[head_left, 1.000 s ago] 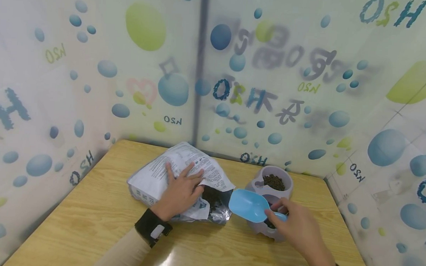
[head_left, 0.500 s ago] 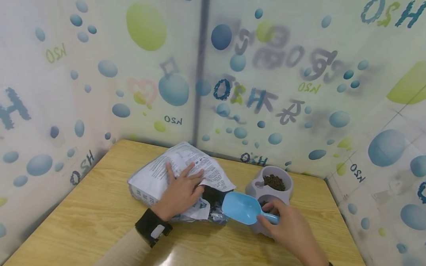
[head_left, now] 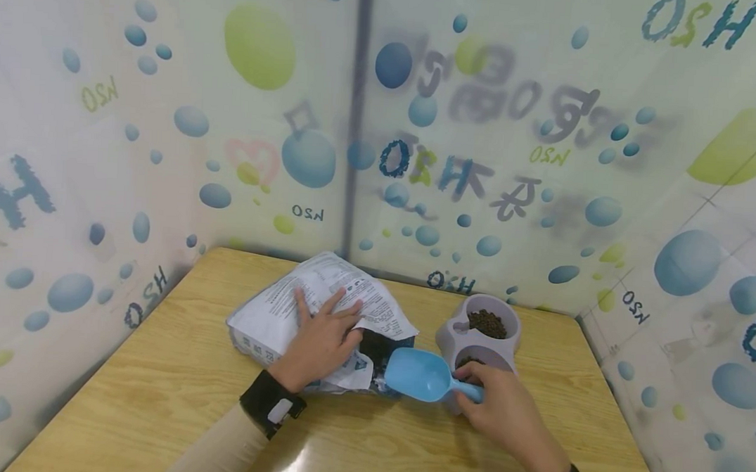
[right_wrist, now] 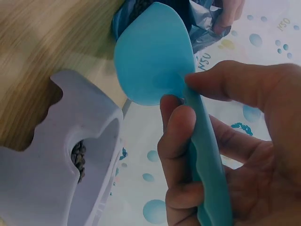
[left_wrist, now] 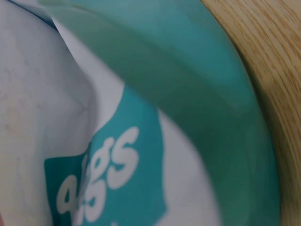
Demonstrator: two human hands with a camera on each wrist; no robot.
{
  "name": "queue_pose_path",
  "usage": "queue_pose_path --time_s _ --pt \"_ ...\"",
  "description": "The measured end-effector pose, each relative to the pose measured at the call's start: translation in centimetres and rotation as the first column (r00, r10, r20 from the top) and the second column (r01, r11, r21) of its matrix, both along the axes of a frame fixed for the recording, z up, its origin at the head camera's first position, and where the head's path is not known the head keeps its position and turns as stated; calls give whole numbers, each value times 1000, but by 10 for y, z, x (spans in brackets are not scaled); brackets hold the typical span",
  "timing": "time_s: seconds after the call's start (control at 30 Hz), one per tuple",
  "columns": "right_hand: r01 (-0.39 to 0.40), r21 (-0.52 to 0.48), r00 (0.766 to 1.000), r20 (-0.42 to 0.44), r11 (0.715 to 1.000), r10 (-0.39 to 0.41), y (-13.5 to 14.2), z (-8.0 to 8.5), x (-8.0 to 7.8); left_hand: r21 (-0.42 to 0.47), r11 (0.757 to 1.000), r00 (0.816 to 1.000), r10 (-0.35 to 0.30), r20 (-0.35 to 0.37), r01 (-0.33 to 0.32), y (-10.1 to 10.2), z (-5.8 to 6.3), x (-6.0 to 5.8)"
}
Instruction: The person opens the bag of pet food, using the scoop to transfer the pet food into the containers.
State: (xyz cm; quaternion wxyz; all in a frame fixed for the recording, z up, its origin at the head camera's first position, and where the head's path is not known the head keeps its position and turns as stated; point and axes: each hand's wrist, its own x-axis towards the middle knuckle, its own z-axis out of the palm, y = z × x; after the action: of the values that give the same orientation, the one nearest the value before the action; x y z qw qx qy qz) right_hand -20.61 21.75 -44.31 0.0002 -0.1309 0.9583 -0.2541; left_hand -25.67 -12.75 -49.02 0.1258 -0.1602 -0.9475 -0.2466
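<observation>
My left hand (head_left: 324, 346) rests with spread fingers on top of a white printed bag (head_left: 267, 316) lying on its side. The bag's open mouth faces right and shows dark pellets inside; its silvery lining also appears in the right wrist view. My right hand (head_left: 503, 407) grips the handle of a light blue scoop (head_left: 419, 374). The scoop's bowl looks bare and sits right at the bag's mouth. Behind the scoop and hand stands a greyish double pet bowl (head_left: 512, 319). Brown kibble (head_left: 487, 324) lies in its far compartment, and some shows in the near one, partly covered by my hand.
Everything stands on a wooden table (head_left: 176, 368). Patterned walls (head_left: 417, 216) with blue and green drops close in the back and both sides. In the left wrist view, the bag's teal printed side (left_wrist: 188, 84) fills most of the picture.
My right hand has moved the scoop left and slightly down, from over the pet bowl to the bag's mouth. My left hand has stayed on the bag.
</observation>
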Motion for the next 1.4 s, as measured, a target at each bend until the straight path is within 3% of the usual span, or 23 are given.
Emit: queue_pose_path --time_s 0.53,0.87,1.2,1.4 --pt "-7 43 1000 2 999 7 -14 -4 1 15 1000 1000 -6 -27 7 0 1 0" --pt "-2 79 1000 31 997 0 -20 7 1 5 1000 1000 -6 -30 6 0 -1 -1" --pt "-14 129 1000 -19 991 17 -30 19 9 7 1000 997 -21 -74 22 3 0 -2" --pt "-12 158 1000 0 987 12 -43 23 11 -1 1000 999 -17 -45 17 0 1 -2"
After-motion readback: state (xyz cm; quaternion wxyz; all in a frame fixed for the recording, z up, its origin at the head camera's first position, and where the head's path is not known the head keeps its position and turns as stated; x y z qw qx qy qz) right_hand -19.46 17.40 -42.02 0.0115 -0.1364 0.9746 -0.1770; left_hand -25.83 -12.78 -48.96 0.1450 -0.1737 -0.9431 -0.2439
